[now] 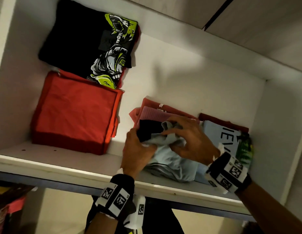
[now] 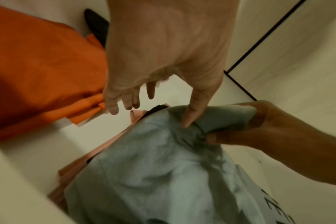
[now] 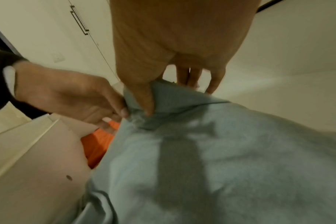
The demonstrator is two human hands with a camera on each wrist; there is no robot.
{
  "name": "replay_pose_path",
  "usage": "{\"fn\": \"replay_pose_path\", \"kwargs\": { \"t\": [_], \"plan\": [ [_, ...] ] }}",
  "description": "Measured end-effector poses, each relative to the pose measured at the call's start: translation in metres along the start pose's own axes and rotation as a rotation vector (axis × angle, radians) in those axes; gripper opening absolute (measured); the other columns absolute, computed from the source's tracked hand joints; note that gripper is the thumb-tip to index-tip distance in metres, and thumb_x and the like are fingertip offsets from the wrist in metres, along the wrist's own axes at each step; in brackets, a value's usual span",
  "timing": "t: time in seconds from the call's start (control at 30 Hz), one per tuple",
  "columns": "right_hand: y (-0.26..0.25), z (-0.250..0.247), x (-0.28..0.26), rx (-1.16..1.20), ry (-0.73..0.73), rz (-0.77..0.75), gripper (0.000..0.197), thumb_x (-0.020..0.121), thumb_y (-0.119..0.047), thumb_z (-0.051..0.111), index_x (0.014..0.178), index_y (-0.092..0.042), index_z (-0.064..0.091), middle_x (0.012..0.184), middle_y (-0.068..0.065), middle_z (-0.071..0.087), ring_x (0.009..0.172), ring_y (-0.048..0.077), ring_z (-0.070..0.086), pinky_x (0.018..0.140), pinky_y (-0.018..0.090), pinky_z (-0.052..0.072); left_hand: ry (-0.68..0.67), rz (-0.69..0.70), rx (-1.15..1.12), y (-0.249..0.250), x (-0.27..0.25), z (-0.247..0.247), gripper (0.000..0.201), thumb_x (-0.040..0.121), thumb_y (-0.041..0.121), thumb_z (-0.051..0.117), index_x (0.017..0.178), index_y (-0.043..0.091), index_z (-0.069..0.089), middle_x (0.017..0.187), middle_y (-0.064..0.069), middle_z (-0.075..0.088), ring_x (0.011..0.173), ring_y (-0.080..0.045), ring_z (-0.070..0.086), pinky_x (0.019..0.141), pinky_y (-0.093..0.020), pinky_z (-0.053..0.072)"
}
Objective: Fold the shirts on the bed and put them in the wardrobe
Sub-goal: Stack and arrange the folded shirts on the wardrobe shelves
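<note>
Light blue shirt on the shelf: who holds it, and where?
Both hands: left hand and right hand pinch the light blue shirt at its bunched far edge.

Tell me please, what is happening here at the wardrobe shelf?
A person is putting a light blue shirt onto the wardrobe shelf, on top of a pinkish pile. The left hand and the right hand both pinch its bunched far edge, so it is not yet laid flat. A folded red shirt and a black printed shirt already lie further left on that shelf.
</note>
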State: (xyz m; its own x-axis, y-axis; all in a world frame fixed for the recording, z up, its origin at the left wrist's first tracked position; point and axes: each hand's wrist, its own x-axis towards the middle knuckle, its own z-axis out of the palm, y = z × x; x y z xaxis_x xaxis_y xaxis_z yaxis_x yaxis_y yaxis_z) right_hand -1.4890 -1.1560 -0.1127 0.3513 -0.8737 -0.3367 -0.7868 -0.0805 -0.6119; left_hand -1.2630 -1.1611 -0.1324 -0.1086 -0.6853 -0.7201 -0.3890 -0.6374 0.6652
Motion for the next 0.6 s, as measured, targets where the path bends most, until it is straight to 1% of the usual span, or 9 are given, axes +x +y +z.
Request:
{"fn": "replay_pose_path", "kwargs": {
  "t": [0.07, 0.1, 0.17, 0.23, 0.3, 0.37, 0.43, 0.53, 0.6],
  "plan": [
    [-0.002, 0.007, 0.000, -0.032, 0.063, -0.027, 0.047, 0.073, -0.028, 0.080, 0.120, -0.029, 0.076, 0.151, 0.006, 0.050, 0.141, 0.030, 0.046, 0.111, 0.056, 0.040, 0.092, 0.091, 0.131, 0.003, 0.003, -0.004, 0.086, 0.064, 0.023, 0.083, 0.140, 0.027, 0.043, 0.129, 0.009, 0.046, 0.118, -0.012, 0.052, 0.096, -0.031, 0.049],
    [-0.006, 0.010, 0.002, -0.041, 0.099, -0.037, 0.051, 0.070, -0.020, 0.083, 0.120, -0.029, 0.076, 0.152, 0.007, 0.050, 0.142, 0.031, 0.044, 0.112, 0.057, 0.039, 0.116, 0.166, 0.212, 0.005, 0.002, -0.004, 0.088, 0.065, 0.024, 0.082, 0.143, 0.025, 0.043, 0.132, 0.006, 0.044, 0.121, -0.015, 0.048, 0.098, -0.034, 0.048],
    [-0.011, 0.014, 0.009, -0.025, 0.168, -0.062, 0.062, 0.067, -0.008, 0.087, 0.124, -0.027, 0.074, 0.151, 0.007, 0.051, 0.143, 0.031, 0.044, 0.114, 0.055, 0.038, 0.116, 0.320, 0.363, 0.010, 0.001, -0.004, 0.083, 0.063, 0.031, 0.079, 0.140, 0.024, 0.049, 0.140, -0.001, 0.045, 0.127, -0.022, 0.047, 0.105, -0.046, 0.047],
    [-0.011, 0.014, 0.012, -0.014, 0.241, -0.135, 0.061, 0.068, -0.009, 0.088, 0.124, -0.028, 0.073, 0.148, 0.009, 0.055, 0.140, 0.031, 0.048, 0.113, 0.056, 0.039, 0.076, 0.456, 0.504, 0.013, -0.003, 0.001, 0.075, 0.062, 0.034, 0.080, 0.132, 0.026, 0.056, 0.144, -0.003, 0.045, 0.134, -0.026, 0.045, 0.112, -0.051, 0.039],
    [-0.009, 0.016, 0.012, -0.002, 0.279, -0.195, 0.054, 0.071, -0.015, 0.085, 0.121, -0.027, 0.071, 0.145, 0.009, 0.059, 0.137, 0.028, 0.053, 0.112, 0.057, 0.039, 0.050, 0.523, 0.533, 0.016, -0.006, 0.008, 0.069, 0.065, 0.034, 0.080, 0.130, 0.025, 0.059, 0.141, -0.002, 0.048, 0.134, -0.025, 0.045, 0.115, -0.048, 0.036],
    [-0.006, 0.017, 0.011, 0.058, 0.233, -0.146, 0.051, 0.075, -0.016, 0.080, 0.125, -0.020, 0.072, 0.145, 0.007, 0.059, 0.137, 0.023, 0.053, 0.115, 0.051, 0.040, 0.060, 0.452, 0.391, 0.019, -0.003, 0.015, 0.063, 0.070, 0.028, 0.081, 0.129, 0.022, 0.058, 0.129, 0.003, 0.056, 0.121, -0.018, 0.052, 0.107, -0.041, 0.045],
    [-0.002, 0.015, 0.011, 0.104, 0.174, -0.006, 0.063, 0.081, -0.025, 0.074, 0.141, -0.016, 0.059, 0.151, 0.006, 0.053, 0.141, 0.023, 0.049, 0.117, 0.049, 0.039, 0.032, 0.325, 0.269, 0.023, 0.007, 0.022, 0.058, 0.075, 0.029, 0.080, 0.126, 0.022, 0.056, 0.119, 0.006, 0.062, 0.110, -0.016, 0.059, 0.099, -0.040, 0.053],
    [0.017, 0.007, 0.014, -0.013, 0.066, 0.244, 0.084, 0.078, -0.048, 0.066, 0.153, -0.019, 0.042, 0.150, 0.009, 0.051, 0.136, 0.029, 0.049, 0.117, 0.053, 0.034, 0.037, 0.283, 0.451, 0.027, 0.029, 0.026, 0.064, 0.073, 0.042, 0.079, 0.128, 0.022, 0.054, 0.120, -0.002, 0.066, 0.111, -0.028, 0.063, 0.098, -0.050, 0.053],
    [0.034, 0.004, 0.019, -0.135, -0.080, 0.388, 0.083, 0.072, -0.054, 0.062, 0.147, -0.020, 0.049, 0.138, 0.009, 0.060, 0.126, 0.030, 0.056, 0.113, 0.054, 0.034, -0.013, 0.233, 0.474, 0.033, 0.042, 0.026, 0.070, 0.070, 0.043, 0.083, 0.129, 0.023, 0.051, 0.122, -0.003, 0.063, 0.114, -0.030, 0.061, 0.103, -0.052, 0.050]
  ]
}}
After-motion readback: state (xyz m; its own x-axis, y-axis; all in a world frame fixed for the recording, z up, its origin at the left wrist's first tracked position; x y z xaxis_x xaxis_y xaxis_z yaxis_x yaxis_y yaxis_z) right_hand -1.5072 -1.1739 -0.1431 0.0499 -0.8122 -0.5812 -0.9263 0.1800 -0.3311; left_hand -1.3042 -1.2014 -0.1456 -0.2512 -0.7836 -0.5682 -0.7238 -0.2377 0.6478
